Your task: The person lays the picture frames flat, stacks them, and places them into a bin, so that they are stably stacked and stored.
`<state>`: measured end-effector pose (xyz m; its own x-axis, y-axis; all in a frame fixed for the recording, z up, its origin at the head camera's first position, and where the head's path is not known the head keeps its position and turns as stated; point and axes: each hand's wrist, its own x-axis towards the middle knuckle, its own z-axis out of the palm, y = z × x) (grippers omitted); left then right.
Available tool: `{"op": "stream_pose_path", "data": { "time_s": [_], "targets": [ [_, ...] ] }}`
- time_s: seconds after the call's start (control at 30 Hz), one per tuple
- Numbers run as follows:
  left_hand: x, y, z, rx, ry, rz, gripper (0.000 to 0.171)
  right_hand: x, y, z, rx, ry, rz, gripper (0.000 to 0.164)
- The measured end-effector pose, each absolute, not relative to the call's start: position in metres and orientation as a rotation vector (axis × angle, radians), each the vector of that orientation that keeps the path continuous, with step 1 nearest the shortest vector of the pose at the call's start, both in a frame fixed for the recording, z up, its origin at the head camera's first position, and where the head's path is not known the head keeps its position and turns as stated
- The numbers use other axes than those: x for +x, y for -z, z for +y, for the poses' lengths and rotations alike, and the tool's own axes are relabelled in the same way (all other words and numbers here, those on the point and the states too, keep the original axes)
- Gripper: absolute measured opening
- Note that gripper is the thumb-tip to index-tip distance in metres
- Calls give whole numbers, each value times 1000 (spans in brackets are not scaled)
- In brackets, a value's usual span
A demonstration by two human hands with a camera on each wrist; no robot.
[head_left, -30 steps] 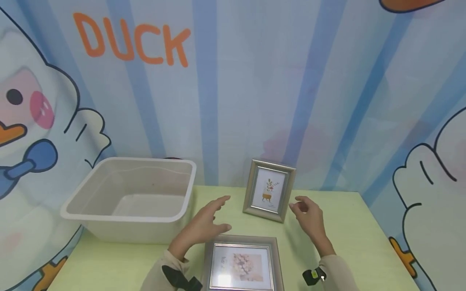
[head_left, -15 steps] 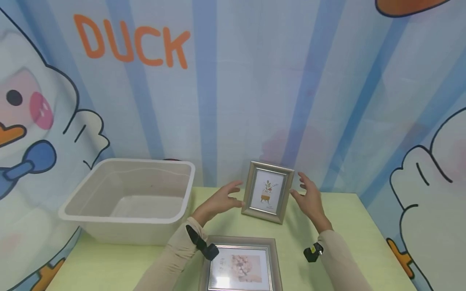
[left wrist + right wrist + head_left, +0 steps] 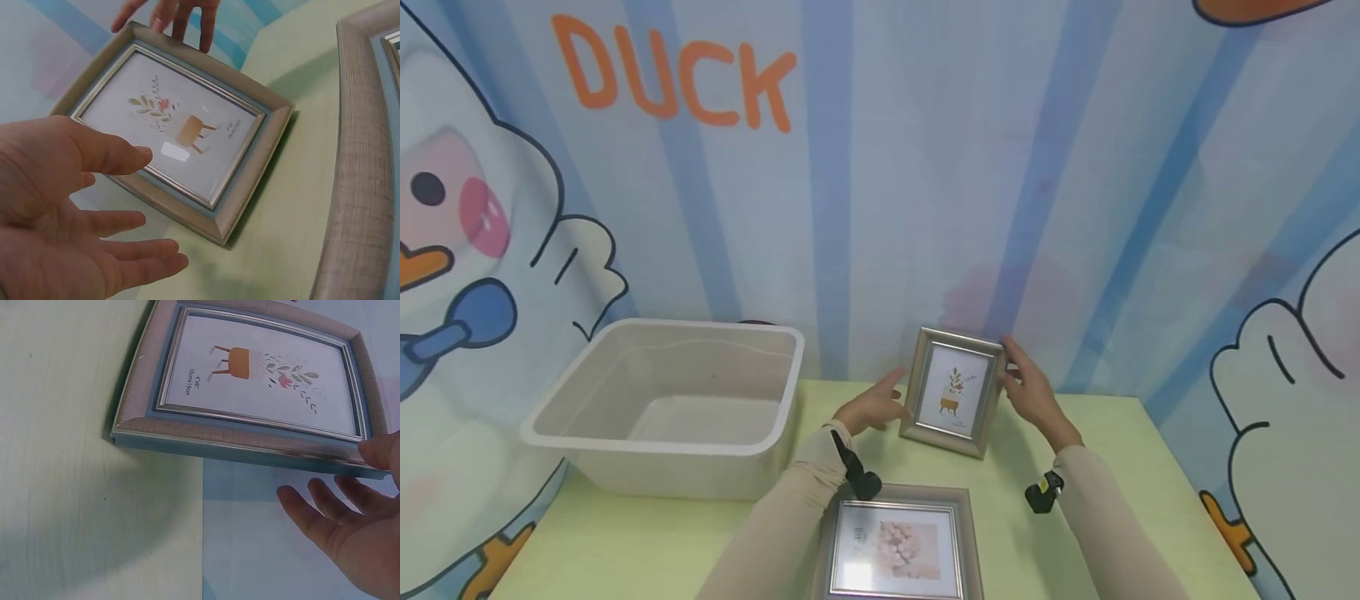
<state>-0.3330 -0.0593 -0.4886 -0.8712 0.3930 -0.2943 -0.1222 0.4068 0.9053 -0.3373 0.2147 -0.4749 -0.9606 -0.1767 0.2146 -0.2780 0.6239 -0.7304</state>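
While left hand and right hand flank it, plant-print picture frame stands tilted

Though the right thumb overlaps the frame's upper right side, its fingers spread loosely; whether they press there, I cannot tell. The left hand, fingers apart, is just beside the opposite side. Nearer on the yellow-green table lies a blossom-print picture frame; leftward sits a white plastic tub.

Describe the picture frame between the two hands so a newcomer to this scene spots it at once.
On the table, find the big off-white tub at left. To its right, near the table's back edge, the picture frame stands between the left hand and the right hand. Unlike the nearer frame, which lies flat, it leans back and shows an orange plant pot.
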Motion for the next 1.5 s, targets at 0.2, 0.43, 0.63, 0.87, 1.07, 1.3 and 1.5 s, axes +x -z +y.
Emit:
{"op": "stream_pose_path", "data": {
  "time_s": [0.2,0.43,0.63,0.87,1.07,1.3,1.5],
  "targets": [
    [-339,499,-53,246,-1524,2121,92,-343,478,211,343,-1397,-2757,63],
    [-341,506,-54,266,-1571,2066,96,-349,485,212,358,-1365,-2715,65],
    [-340,507,-53,240,-1586,2045,95,-346,486,211,338,-1359,-2664,64],
    [-338,507,-53,238,-1557,2077,91,-339,486,210,305,-1409,-2630,62],
    [-336,503,-53,307,-1429,2254,80,-332,481,213,297,-1458,-2607,62],
    [-322,485,-53,424,-1157,2567,69,-320,473,216,300,-1461,-2536,60],
    [-309,479,-54,413,-1241,2620,73,-306,462,219,261,-1563,-2450,62]
  ]
}}
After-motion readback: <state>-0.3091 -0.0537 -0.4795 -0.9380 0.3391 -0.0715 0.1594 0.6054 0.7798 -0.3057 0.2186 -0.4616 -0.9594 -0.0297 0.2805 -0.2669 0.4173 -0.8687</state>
